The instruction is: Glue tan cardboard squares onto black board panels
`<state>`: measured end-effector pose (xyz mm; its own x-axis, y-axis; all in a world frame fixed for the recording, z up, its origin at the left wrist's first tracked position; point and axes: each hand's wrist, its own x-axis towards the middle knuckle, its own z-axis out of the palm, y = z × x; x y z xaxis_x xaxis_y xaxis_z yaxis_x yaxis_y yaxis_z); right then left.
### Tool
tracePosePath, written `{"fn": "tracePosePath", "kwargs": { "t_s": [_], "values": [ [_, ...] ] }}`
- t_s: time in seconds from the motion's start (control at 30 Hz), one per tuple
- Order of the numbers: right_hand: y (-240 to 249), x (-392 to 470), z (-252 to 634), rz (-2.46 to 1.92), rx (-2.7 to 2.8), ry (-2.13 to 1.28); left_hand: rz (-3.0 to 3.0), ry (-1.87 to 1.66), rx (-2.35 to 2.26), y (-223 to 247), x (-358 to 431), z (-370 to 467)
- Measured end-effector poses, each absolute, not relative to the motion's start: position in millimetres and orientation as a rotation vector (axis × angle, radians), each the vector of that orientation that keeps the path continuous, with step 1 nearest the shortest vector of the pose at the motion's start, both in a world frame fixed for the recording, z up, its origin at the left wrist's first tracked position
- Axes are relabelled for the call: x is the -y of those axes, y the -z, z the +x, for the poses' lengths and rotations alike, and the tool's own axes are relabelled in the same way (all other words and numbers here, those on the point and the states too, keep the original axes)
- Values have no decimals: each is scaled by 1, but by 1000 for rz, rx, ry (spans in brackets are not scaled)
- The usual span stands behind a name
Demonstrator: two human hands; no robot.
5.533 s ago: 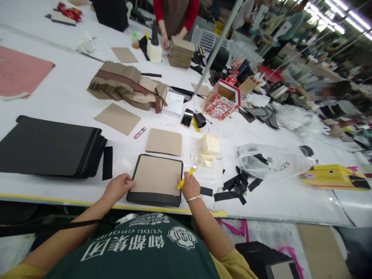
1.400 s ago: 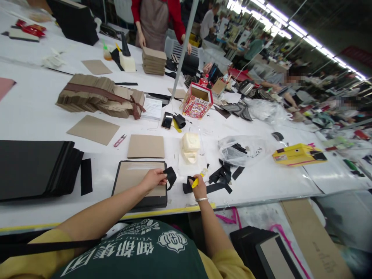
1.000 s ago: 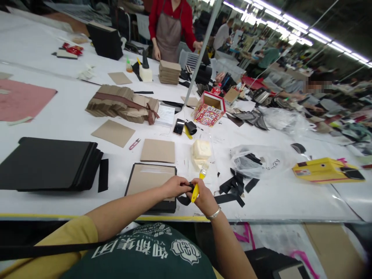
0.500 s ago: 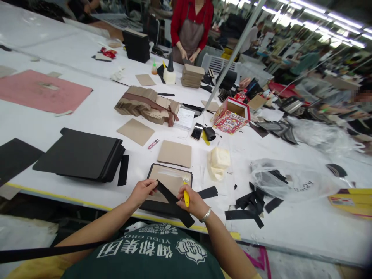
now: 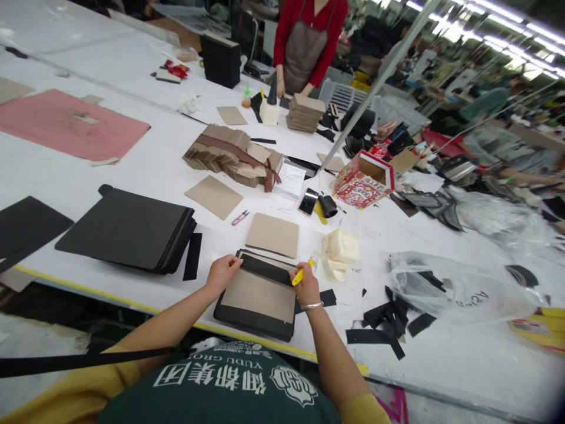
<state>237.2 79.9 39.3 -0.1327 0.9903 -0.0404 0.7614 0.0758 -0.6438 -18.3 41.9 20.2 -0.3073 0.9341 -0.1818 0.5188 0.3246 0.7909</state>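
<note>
A black strip lies across the upper part of a tan board, which rests on a black sheet at the table's front edge. My left hand pinches the strip's left end. At its right end is my right hand, fingers closed round a yellow-handled brush and apparently touching the strip too. The brush's bristles point away toward a cream glue container. Just beyond the board lies another tan board.
Left of my hands stands a stack of black sheets. Loose black strips and a clear plastic bag lie to the right. Small pink snips, a phone and a patterned box are farther back. A co-worker stands across the table.
Both hands have moved away from my body, carrying the black strip from a slanting position near the front edge to lie straight across the board's far part. The brush has turned in my right hand.
</note>
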Motion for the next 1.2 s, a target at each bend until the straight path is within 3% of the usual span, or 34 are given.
{"fn": "tracePosePath", "kwargs": {
  "t_s": [0.3,1.2],
  "values": [
    [-10,-96,230,-1833,1963,-541,1277,-712,-2076,-12,-54,-13],
    [2,-98,227,-1933,2208,-292,1265,-565,-2135,-10,-58,-10]
  ]
}}
